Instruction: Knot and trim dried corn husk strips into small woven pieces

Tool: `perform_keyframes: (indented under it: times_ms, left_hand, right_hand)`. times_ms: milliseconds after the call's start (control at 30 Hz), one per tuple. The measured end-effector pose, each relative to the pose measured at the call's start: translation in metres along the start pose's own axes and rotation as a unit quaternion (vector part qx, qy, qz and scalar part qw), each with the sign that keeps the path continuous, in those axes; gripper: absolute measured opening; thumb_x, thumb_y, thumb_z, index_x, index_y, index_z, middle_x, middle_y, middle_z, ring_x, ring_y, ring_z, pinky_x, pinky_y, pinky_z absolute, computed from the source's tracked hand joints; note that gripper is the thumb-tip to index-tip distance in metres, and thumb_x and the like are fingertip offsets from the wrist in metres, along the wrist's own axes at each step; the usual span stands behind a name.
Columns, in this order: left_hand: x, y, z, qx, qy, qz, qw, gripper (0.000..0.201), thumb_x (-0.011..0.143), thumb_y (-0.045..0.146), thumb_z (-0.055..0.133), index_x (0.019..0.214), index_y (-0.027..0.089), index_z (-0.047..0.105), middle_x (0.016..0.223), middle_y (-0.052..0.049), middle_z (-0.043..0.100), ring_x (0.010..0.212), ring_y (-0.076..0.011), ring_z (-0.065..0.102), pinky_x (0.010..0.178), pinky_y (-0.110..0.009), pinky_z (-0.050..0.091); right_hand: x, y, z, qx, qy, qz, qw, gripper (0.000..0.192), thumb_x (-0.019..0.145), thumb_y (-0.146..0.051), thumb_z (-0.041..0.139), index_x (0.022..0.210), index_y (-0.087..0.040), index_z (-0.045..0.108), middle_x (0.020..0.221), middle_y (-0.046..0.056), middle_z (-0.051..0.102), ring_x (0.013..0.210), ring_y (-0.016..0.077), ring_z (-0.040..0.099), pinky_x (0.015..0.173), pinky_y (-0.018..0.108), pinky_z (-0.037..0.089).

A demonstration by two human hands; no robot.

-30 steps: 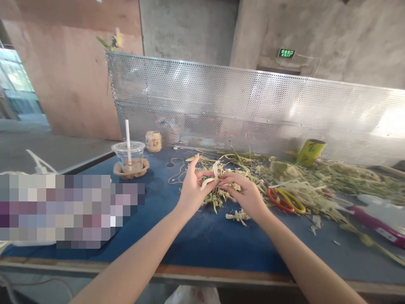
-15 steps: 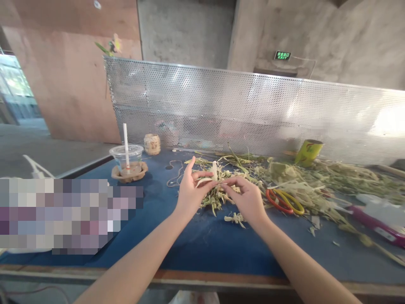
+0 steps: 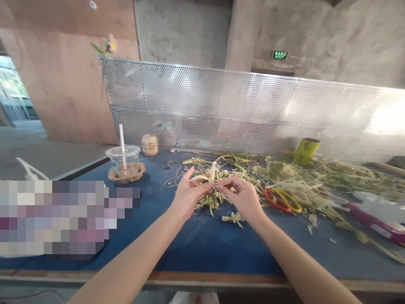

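Above a heap of dried plant scraps (image 3: pixel 210 202), my left hand (image 3: pixel 186 197) pinches pale folded plant strips (image 3: pixel 214 169) between thumb and fingers. One strip stands upright, and another loops across the left fingers. My right hand (image 3: pixel 243 196) meets the left one, its thumb and fingertips closed on the lower end of the same strips. The fingertips nearly touch, so the exact grip point is hard to make out. A small loose bunch of scraps (image 3: pixel 233 218) lies on the blue tabletop (image 3: pixel 202 249) below my right hand.
Scissors with red and yellow handles (image 3: pixel 278 200) lie right of my hands, beside long dried stalks (image 3: pixel 344 177). A yellow-green can (image 3: pixel 306 151) stands behind. Further right is a purple tool (image 3: pixel 373 221). A lidded cup with straw (image 3: pixel 123 158) and a woven jar (image 3: pixel 149 145) stand left.
The view has shifted slightly. My left hand's raised finger has come lower and curled in toward the strips. Both hands still pinch the strips together.
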State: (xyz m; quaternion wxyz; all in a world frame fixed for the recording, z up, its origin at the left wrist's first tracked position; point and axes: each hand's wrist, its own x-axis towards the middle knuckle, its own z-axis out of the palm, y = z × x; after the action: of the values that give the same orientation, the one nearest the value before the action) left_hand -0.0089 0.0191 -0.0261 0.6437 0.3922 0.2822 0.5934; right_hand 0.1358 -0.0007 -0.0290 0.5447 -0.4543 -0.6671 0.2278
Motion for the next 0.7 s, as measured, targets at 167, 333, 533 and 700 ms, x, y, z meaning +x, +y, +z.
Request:
perform_keyframes:
  times_ms: [167,333,533,700]
  left_hand:
    - [-0.001,0.003,0.002,0.064,0.007,-0.001,0.998,0.106,0.052,0.006,0.076,0.138,0.017,0.014,0.093,-0.009,0.066,0.069,-0.0153,0.062,0.064,-0.028,0.05]
    - [-0.002,0.007,0.003,0.13,0.02,0.007,0.991,0.107,0.051,0.012,0.077,0.138,0.014,0.014,0.093,-0.011,0.065,0.061,-0.0128,0.058,0.051,-0.024,0.045]
    - [0.0,0.007,-0.004,0.052,0.023,-0.044,0.997,0.11,0.051,0.003,0.076,0.138,0.011,0.009,0.077,-0.007,0.066,0.056,-0.0124,0.057,0.048,-0.023,0.043]
    - [0.001,0.007,-0.006,0.012,0.007,-0.09,0.996,0.103,0.057,-0.001,0.072,0.138,0.008,0.008,0.063,-0.003,0.064,0.052,-0.0111,0.057,0.048,-0.021,0.046]
  right_hand:
    - [0.002,0.002,0.002,0.108,-0.005,0.096,0.99,0.017,0.065,-0.03,0.063,0.07,-0.017,0.054,0.07,0.004,0.064,0.066,0.0152,0.06,0.062,0.028,0.047]
    - [0.003,0.005,0.002,0.075,-0.002,0.063,0.995,0.022,0.065,-0.03,0.065,0.072,-0.018,0.048,0.058,-0.003,0.057,0.054,0.011,0.055,0.053,0.023,0.043]
    - [0.002,0.003,-0.01,-0.106,-0.105,-0.131,0.98,0.021,0.082,-0.022,0.045,0.1,-0.023,0.056,0.081,0.001,0.063,0.073,0.0129,0.058,0.066,0.025,0.047]
    - [0.005,0.002,-0.023,-0.175,-0.142,-0.278,0.934,0.024,0.085,-0.02,0.042,0.098,-0.023,0.061,0.084,0.004,0.063,0.082,0.0136,0.058,0.075,0.027,0.047]
